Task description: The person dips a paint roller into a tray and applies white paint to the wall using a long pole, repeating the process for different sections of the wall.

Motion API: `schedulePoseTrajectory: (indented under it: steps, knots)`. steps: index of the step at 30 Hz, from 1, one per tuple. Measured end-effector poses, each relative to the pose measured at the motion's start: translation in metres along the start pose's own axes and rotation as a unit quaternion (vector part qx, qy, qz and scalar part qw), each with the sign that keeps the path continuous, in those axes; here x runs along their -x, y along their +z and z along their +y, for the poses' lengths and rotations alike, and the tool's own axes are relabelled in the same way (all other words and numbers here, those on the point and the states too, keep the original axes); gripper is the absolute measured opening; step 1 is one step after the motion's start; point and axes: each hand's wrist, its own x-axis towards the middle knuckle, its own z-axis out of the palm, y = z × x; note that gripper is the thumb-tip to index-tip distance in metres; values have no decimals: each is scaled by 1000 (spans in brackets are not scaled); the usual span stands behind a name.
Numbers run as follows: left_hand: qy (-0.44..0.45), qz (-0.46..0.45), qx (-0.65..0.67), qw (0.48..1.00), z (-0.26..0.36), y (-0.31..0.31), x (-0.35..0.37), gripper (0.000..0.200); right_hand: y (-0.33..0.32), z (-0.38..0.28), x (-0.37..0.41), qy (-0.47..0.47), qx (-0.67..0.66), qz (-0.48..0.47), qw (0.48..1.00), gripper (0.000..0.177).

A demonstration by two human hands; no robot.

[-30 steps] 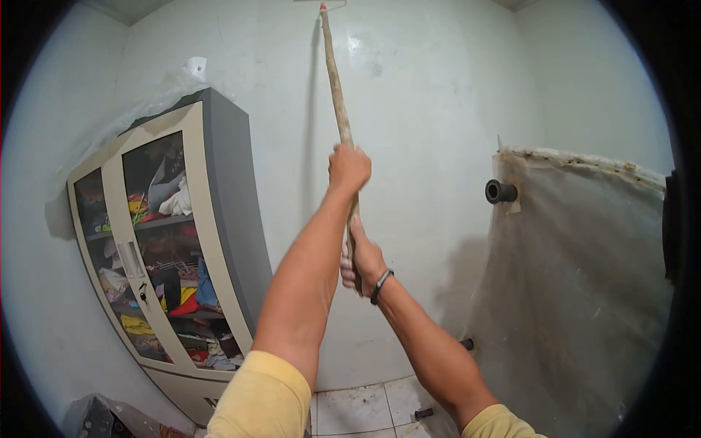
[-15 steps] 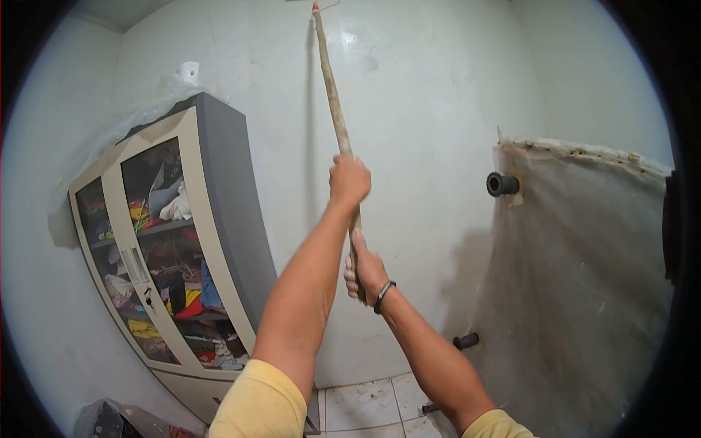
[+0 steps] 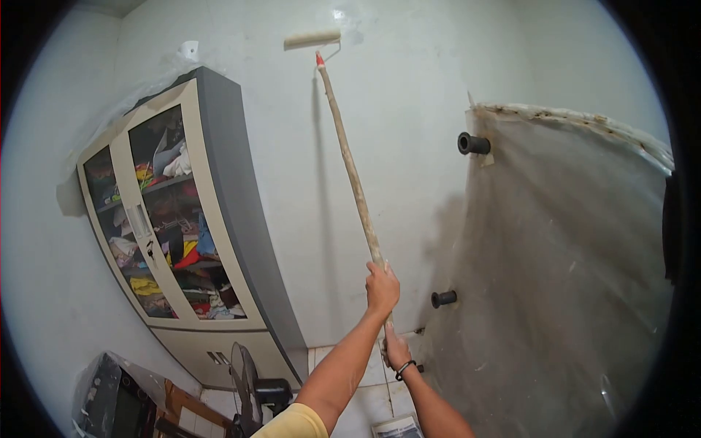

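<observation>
A paint roller [image 3: 312, 39] with a pale sleeve is at the top of the view, against or close to the white wall [image 3: 409, 146]. Its red handle joins a long wooden pole [image 3: 350, 164] that slants down toward me. Higher on the pole, my left hand [image 3: 383, 288] is closed around the wood. My right hand [image 3: 396, 349], with a dark bracelet at the wrist, grips the pole's lower end just beneath it. Part of the right hand's fingers is hidden.
At left stands a cabinet [image 3: 252, 219] with glass doors and clothes inside. A plastic-covered panel [image 3: 555, 241] with black posts [image 3: 475, 144] is at right. Low down are a fan [image 3: 244, 379], a plastic-wrapped dark appliance [image 3: 117, 398] and a printed sheet or box [image 3: 398, 427] on the tiles.
Both hands have moved down and slightly right with the pole. The roller has come down into full view, and the camera looks a little lower, showing more floor.
</observation>
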Motion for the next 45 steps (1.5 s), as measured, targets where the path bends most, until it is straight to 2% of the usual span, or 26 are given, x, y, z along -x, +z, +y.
schedulePoseTrajectory:
  steps: [7, 9, 13, 15, 18, 20, 22, 23, 28, 30, 31, 33, 36, 40, 43, 45]
  knots:
    - [-47, -34, -32, 998, -50, 23, 145, 36, -43, 145, 84, -31, 137, 63, 988, 66]
    - [-78, -45, -51, 995, -60, 24, 181, 36, -50, 172, 111, 31, 141, 62, 988, 68]
    - [-92, -72, -31, 993, -83, 28, 242, 35, -65, 206, 164, 42, 185, 69, 979, 70]
    - [-126, -102, -29, 986, -86, 31, 265, 36, -73, 208, 187, 33, 233, 103, 966, 68]
    - [-149, -108, -55, 981, -92, 37, 300, 36, -88, 224, 213, 43, 250, 77, 964, 68]
    - [-151, -110, -50, 981, -98, 39, 321, 36, -93, 238, 229, 68, 252, 84, 962, 68]
    - [-154, -111, -46, 981, -106, 41, 340, 36, -99, 248, 244, 37, 248, 69, 966, 68]
    - [-177, -122, -42, 976, -108, 41, 350, 37, -103, 253, 251, 119, 252, 46, 959, 63]
    - [-225, -153, -41, 962, -108, 36, 386, 38, -111, 288, 287, 163, 234, 57, 957, 62]
    - [-240, -167, -67, 954, -108, 37, 396, 39, -115, 316, 298, 22, 330, 16, 943, 52]
    - [-240, -170, -67, 954, -111, 38, 402, 39, -116, 323, 300, 23, 330, 18, 944, 52]
    - [-266, -175, -64, 946, -119, 44, 415, 39, -115, 306, 310, 141, 322, 32, 936, 50]
    - [-265, -185, -97, 941, -130, 49, 431, 42, -125, 314, 323, 113, 345, -18, 932, 44]
    - [-289, -196, -82, 933, -144, 48, 452, 41, -121, 363, 344, 75, 389, -11, 918, 43]
    - [-268, -193, -84, 940, -172, 54, 475, 41, -124, 397, 360, 62, 393, -15, 917, 44]
    - [-281, -226, -80, 929, -171, 46, 482, 42, -123, 421, 367, 56, 391, -26, 918, 43]
